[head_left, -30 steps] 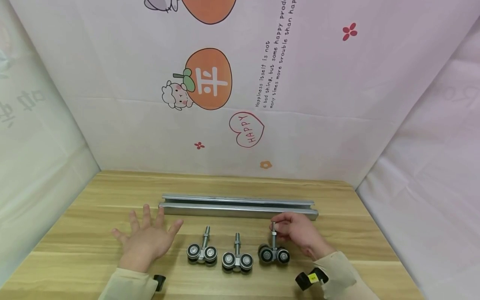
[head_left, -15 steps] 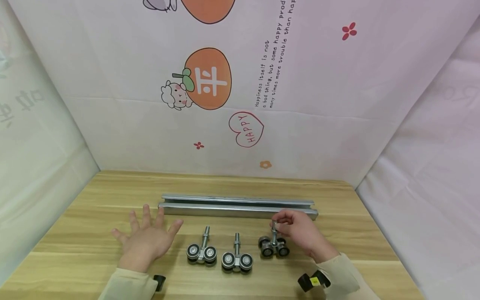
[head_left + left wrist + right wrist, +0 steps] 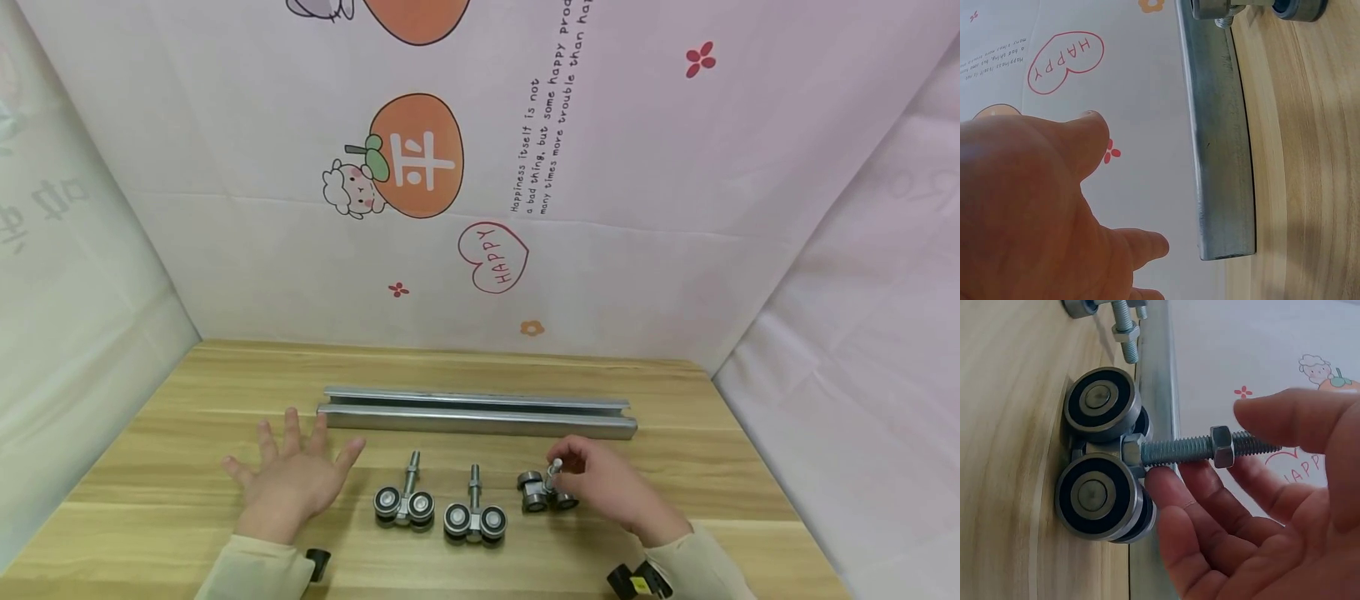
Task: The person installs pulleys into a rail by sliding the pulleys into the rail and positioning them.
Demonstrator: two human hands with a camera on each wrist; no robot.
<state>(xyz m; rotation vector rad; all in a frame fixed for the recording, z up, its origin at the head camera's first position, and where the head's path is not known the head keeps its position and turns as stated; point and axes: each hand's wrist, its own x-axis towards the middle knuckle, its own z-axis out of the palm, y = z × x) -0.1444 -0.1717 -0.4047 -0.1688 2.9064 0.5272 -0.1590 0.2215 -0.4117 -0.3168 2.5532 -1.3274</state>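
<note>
Right hand [image 3: 613, 490] curls its fingers round the threaded stud [image 3: 1179, 450] of the rightmost roller carriage [image 3: 532, 492], lower right of the head frame; can't tell if the thumb clamps. Left hand [image 3: 294, 487] spread wide, holding nothing, lower left. Carriage looks metal: probably dense, rigid, hard to damage, wheels may roll. Best hold: stud, near nut [image 3: 1222, 447].

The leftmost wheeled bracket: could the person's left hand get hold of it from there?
Probably yes: the left hand is spread close by, thumb side towards the leftmost wheeled bracket, and the head view shows nothing standing between them.
</note>
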